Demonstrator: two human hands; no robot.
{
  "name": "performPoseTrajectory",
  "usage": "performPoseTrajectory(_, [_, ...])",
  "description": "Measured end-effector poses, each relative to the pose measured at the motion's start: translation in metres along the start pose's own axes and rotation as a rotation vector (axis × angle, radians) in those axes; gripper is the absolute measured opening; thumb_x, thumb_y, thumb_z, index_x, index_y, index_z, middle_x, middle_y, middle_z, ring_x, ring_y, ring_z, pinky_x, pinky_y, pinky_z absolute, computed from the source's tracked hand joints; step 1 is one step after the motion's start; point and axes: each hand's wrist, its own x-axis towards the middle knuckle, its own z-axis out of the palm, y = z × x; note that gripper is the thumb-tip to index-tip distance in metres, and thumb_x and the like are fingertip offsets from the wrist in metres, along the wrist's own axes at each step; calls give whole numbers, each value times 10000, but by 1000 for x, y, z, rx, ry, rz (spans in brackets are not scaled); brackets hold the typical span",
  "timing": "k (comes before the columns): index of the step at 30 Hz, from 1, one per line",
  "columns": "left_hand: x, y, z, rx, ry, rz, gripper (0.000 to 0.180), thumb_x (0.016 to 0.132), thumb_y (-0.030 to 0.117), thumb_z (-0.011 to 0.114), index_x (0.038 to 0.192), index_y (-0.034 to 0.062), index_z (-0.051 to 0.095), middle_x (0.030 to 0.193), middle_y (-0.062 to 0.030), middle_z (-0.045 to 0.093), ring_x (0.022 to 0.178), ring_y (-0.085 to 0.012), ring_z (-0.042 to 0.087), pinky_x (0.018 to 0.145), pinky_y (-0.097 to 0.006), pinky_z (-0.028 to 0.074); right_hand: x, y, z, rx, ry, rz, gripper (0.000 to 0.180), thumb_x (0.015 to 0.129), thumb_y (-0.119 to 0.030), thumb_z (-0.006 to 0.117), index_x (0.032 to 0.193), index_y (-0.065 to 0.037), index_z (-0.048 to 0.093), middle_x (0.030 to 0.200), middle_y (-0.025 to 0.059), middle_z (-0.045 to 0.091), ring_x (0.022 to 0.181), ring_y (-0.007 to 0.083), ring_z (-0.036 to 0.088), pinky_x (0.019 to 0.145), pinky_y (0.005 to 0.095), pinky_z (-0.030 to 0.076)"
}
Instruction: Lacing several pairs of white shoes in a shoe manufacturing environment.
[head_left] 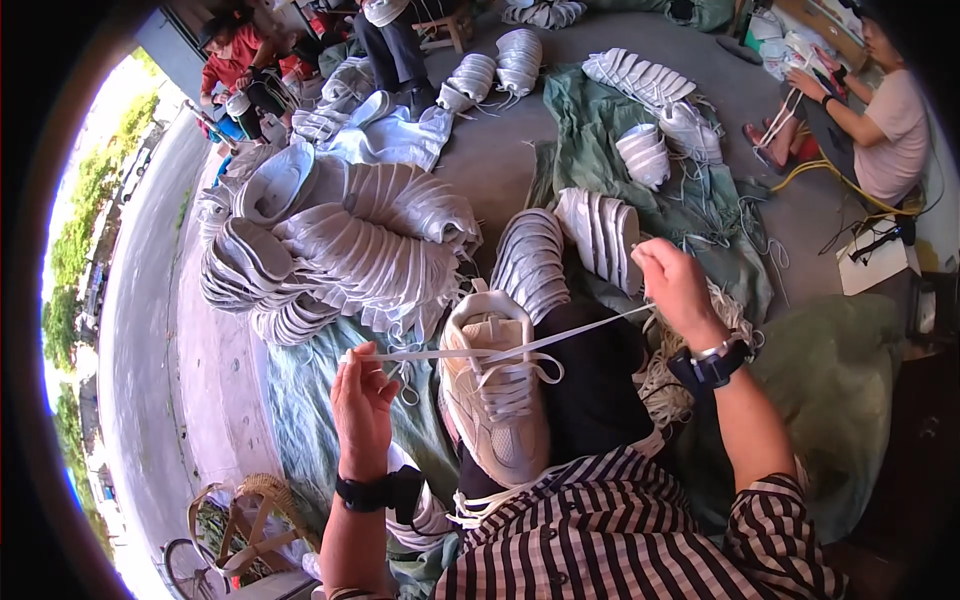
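A beige and white sneaker (497,400) rests on my lap, its toe toward me. White shoelaces (508,375) are threaded through its eyelets, and a small loop sticks out on the right. My left hand (361,400) pinches one lace end, pulled out level to the left. With my right hand (682,290) closed on the other end, the lace runs taut up to the right. The two lace ends cross over the shoe's tongue (492,328).
Stacked shoe uppers (370,240) are heaped at the left on green sheeting (310,390). More stacks (527,260) stand just ahead of my knees. A bundle of laces (672,375) lies by my right thigh. Other people (895,130) sit farther off. A woven basket (255,525) is at lower left.
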Motion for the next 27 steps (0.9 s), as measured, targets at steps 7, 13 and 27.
performPoseTrajectory(7, [3, 3, -20, -254, 2, 5, 222, 966, 288, 484, 982, 98, 597, 1002, -51, 632, 935, -179, 614, 894, -401, 482, -23, -46, 59, 276, -193, -8, 33, 884, -38, 528, 916, -31, 525, 624, 112, 603, 547, 224, 617, 509, 347, 476])
performPoseTrajectory(13, [15, 6, -34, -392, -13, 144, 209, 986, 238, 442, 902, 87, 558, 996, -72, 624, 806, -146, 614, 826, -349, 508, -39, -51, 70, 175, -299, -126, 55, 855, -33, 563, 901, -17, 537, 678, 123, 607, 607, 250, 626, 536, 341, 468])
performPoseTrajectory(27, [-30, -26, 53, 730, -227, 110, 239, 829, 98, 689, 944, 27, 492, 788, 13, 527, 677, -31, 470, 595, -180, 396, -50, -55, 78, -32, -211, -327, 105, 789, -103, 652, 804, -40, 570, 758, 106, 595, 679, 314, 615, 576, 377, 491])
